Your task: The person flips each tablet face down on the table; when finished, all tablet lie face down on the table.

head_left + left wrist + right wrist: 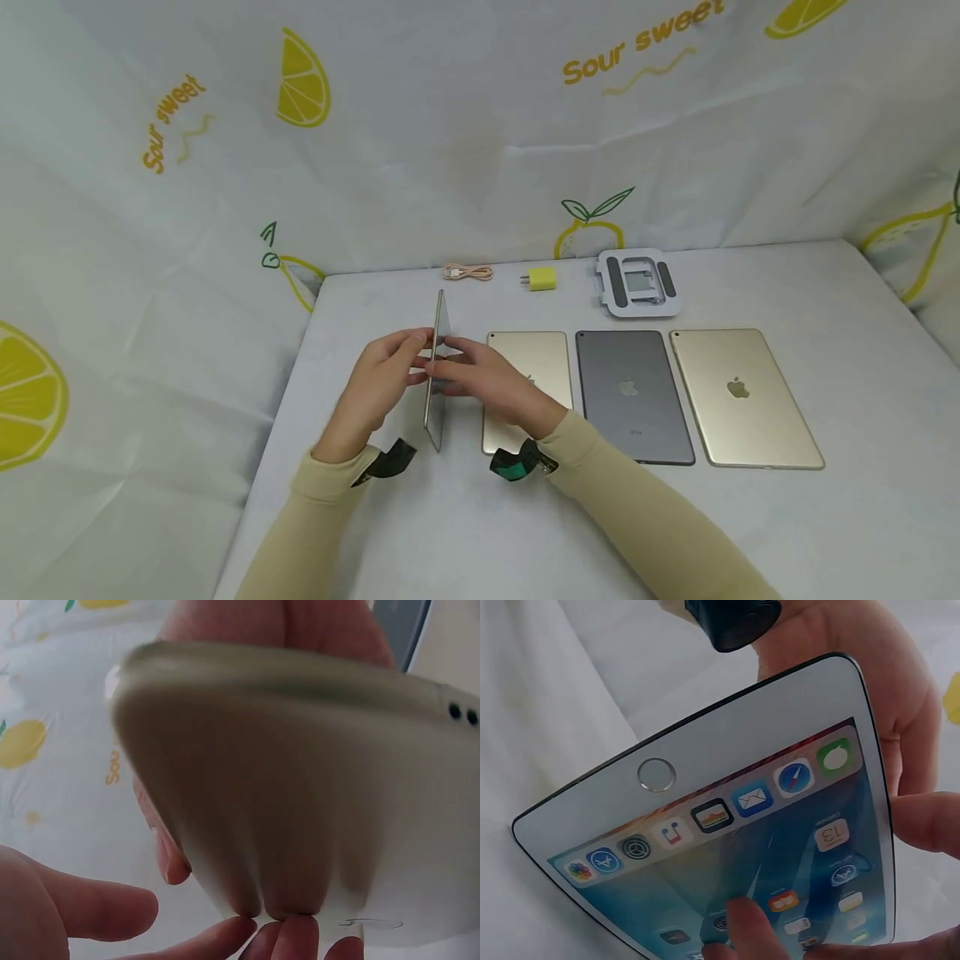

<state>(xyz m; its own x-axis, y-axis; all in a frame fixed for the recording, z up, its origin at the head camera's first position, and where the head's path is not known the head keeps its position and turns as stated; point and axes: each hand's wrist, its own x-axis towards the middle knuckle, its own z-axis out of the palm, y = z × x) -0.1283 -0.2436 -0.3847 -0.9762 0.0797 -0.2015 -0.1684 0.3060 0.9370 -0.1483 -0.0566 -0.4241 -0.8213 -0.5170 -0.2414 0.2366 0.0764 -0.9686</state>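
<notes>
I see the white table (750, 533) with three tablets lying face down. Left of them, the iPad (435, 375) stands on its edge between my hands, long axis away from me. My left hand (378, 379) grips its smooth metal back, my right hand (487, 383) the glossy lit screen.

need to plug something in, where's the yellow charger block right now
In the head view the yellow charger block sits at the far edge of the table, between the coiled pink cable on its left and the white stand on its right.
</notes>
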